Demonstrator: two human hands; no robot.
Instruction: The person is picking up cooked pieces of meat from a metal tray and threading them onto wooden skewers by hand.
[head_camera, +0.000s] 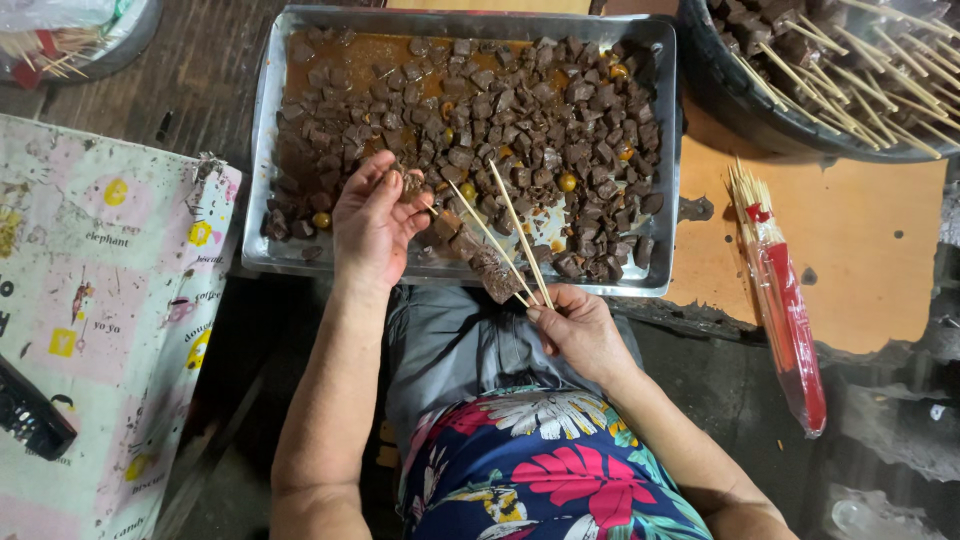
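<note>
A metal tray (262, 170) holds many dark brown cubes of marinated meat (520, 110) in brown sauce. My left hand (372, 222) hovers over the tray's near edge, pinching a meat cube (411, 184) between its fingertips. My right hand (578, 328) is closed on thin bamboo skewers (520, 232) that point up and left over the tray. One skewer carries several meat pieces (478, 256) threaded along it. The left fingers sit right at the skewer tip.
A red-and-clear packet of bamboo skewers (786, 300) lies on the orange board (880, 250) at right. A dark bowl (740, 110) with finished skewers is at top right. A patterned cloth (90, 300) covers the left, with a black object (30, 420) on it.
</note>
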